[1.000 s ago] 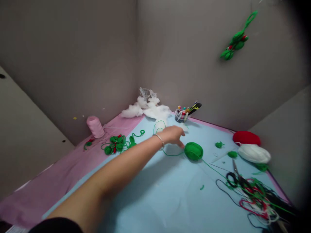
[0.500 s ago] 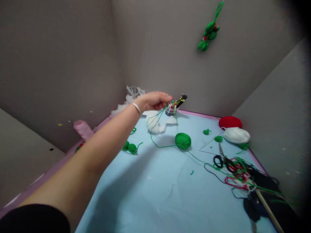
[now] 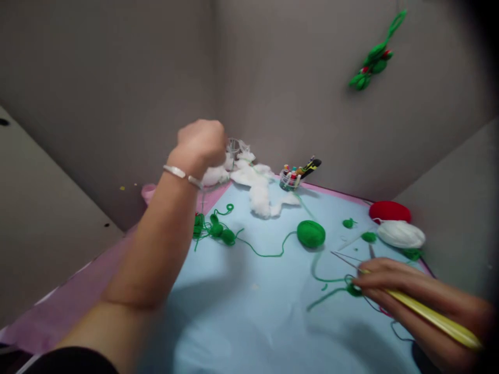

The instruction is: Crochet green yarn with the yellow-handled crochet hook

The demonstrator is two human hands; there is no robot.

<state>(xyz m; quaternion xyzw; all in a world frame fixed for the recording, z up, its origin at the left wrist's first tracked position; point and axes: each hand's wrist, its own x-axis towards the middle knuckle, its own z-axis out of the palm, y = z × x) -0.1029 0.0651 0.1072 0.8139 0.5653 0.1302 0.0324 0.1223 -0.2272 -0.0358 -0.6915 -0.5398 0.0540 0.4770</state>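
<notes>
My left hand [image 3: 202, 143] is raised at the far left of the table, curled into a fist with its back to me. Its fingertips are hidden, so what it may hold does not show. White stuffing [image 3: 261, 189] lies just beyond and to its right. At the lower right, my right hand [image 3: 409, 296] is closed around the yellow handle of a crochet hook [image 3: 432, 317]. A small green crocheted piece [image 3: 354, 289], with loose yarn trailing from it, is at those fingertips. Near the middle of the table sits a green yarn ball [image 3: 311, 234].
Green crocheted pieces [image 3: 222, 232] lie beside my left forearm. A cup of pens [image 3: 289, 179] stands at the back. Red yarn [image 3: 390, 212] and white yarn [image 3: 401, 234] rest at the right edge. A green crocheted ornament [image 3: 372, 65] hangs on the wall.
My left hand has moved left, away from the pen cup, and the yarn strands below it no longer show. My right hand has come into view with the crochet hook. The view has shifted left.
</notes>
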